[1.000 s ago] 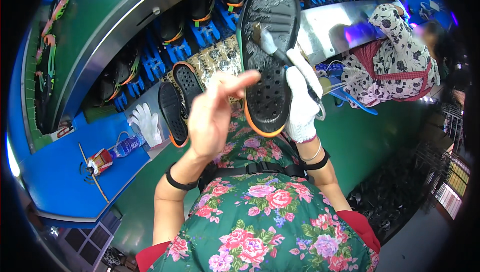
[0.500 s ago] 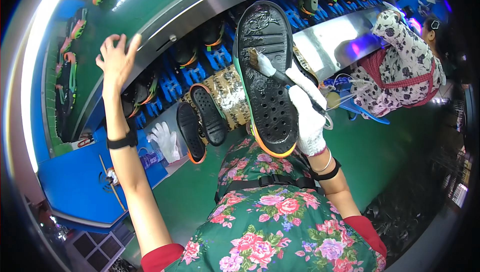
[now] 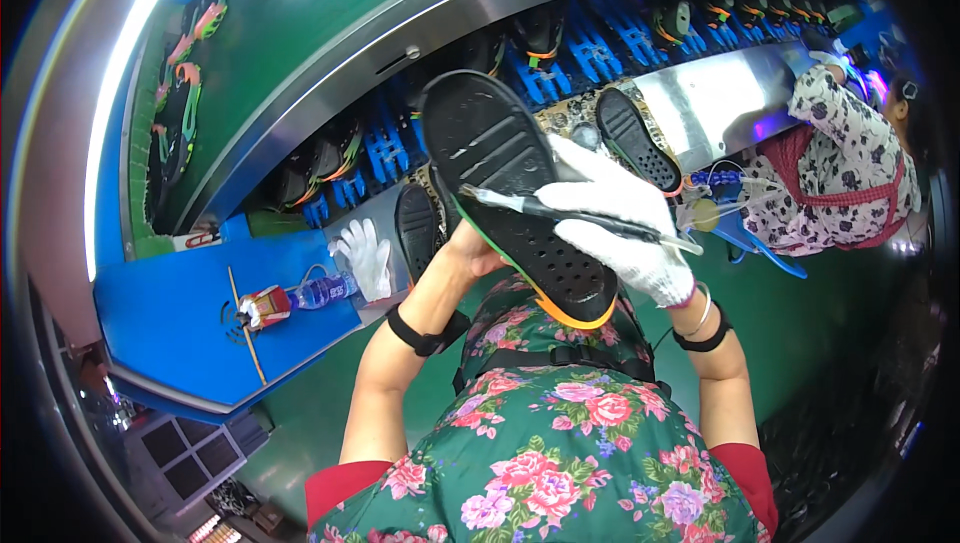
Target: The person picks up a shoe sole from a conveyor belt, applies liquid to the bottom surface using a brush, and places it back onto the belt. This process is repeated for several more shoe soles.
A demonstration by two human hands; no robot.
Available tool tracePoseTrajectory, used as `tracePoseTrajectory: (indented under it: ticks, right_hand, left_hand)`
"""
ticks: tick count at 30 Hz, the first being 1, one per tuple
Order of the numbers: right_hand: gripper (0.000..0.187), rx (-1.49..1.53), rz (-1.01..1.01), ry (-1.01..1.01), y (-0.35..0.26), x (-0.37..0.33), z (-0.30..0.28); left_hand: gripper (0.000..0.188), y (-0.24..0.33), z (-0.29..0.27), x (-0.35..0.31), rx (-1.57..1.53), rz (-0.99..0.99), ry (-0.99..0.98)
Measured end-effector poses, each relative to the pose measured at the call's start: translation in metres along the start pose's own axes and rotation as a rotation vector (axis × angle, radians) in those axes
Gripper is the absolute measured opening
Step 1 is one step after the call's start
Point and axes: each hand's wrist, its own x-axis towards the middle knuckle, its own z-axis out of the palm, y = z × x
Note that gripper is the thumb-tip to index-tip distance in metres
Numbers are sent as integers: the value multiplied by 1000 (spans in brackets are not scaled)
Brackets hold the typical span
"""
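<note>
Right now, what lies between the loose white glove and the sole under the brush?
In the head view, a black sole, part of another and the bare left hand lie there.

no readable words or numbers, a blue-purple label [image 3: 325,290] on a clear plastic bottle [image 3: 349,284], markings on a red package [image 3: 268,309] beside it, all too small to make out

A shoe sole [image 3: 508,165] hides most of the left hand [image 3: 474,249]; the lower edge crops the floral apron [image 3: 560,443]; the dark heap [image 3: 835,448] is indistinct.
</note>
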Motion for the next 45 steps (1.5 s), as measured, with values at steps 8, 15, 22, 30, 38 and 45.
tracePoseTrajectory:
  ticks: [8, 15, 22, 30, 38, 45]
  right_hand:
    - [27, -219, -141, -121, -22, -4, -10]
    - [24, -151, -69, 43, -22, -16, -3]
    - [26, -221, -173, 174, -22, -11, 1]
    - [32, -268, -255, 133, -28, -4, -3]
    - [39, -202, -304, 223, -11, 17, 20]
    - [40, -183, -284, 71, -21, 8, 6]
  left_hand:
    - [59, -24, -12, 0, -76, 10, -438]
    - [78, -21, 16, -17, -440, 329, -176]
    - [102, -14, 35, -5, -545, 284, -472]
    - [100, -23, 57, 0, -739, 200, -557]
    - [88, -47, 32, 8, -647, 220, -546]
    - [88, -47, 22, 8, -644, 214, -561]
